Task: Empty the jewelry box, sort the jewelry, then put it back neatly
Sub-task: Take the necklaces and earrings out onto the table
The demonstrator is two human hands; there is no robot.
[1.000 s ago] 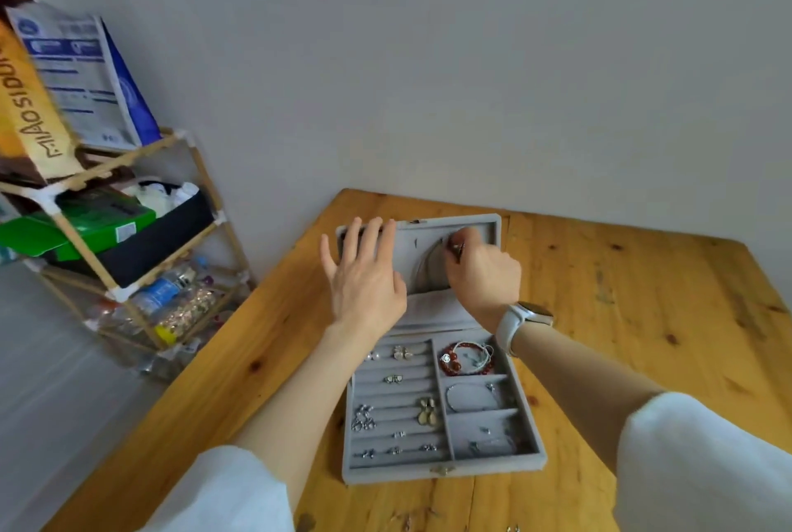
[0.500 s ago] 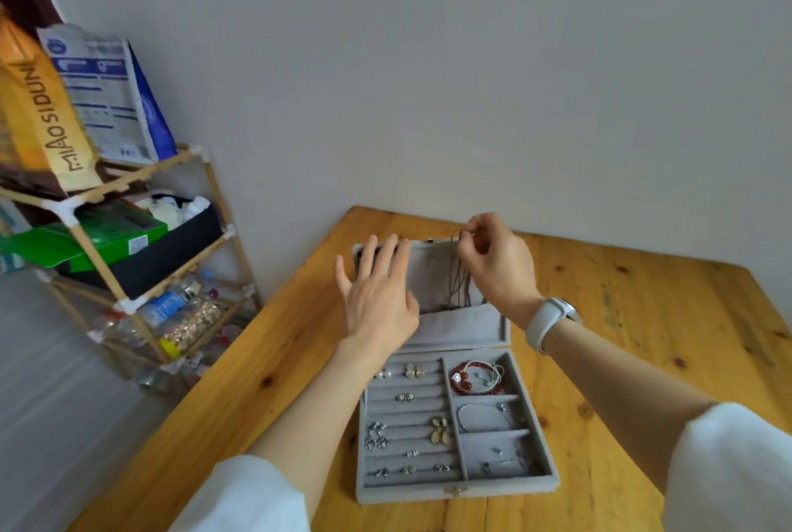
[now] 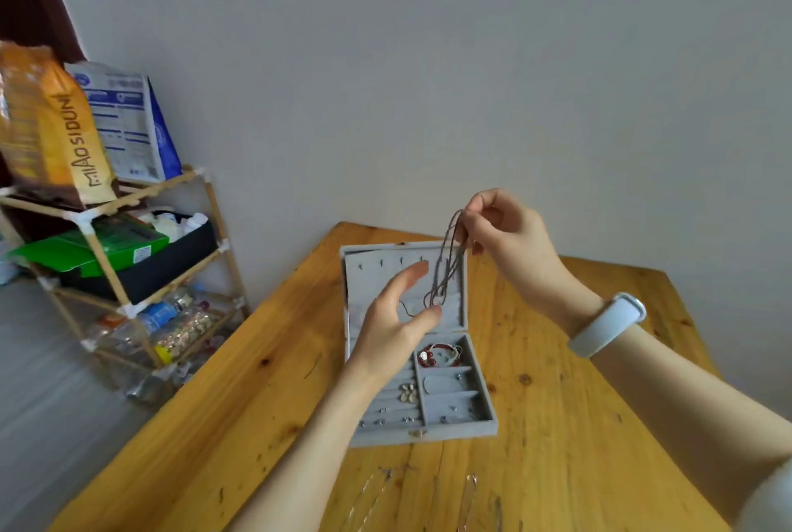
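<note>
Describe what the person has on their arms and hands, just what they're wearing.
Both forearms are bare, with white sleeves pushed up near the elbows. The right hand has a white smartwatch-style band on its wrist. The left hand and its wrist carry nothing: no gloves, and no rings that show.

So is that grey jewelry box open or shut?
Open: the jewelry box has its lid swung back, exposing earrings and a red bracelet inside.

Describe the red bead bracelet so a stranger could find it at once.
On the wooden table lies an open grey jewelry box. Its right column has three compartments; the red bead bracelet is in the one nearest the lid, tangled with a silvery piece. It is the only red item; the rest look silver or pale.
</note>
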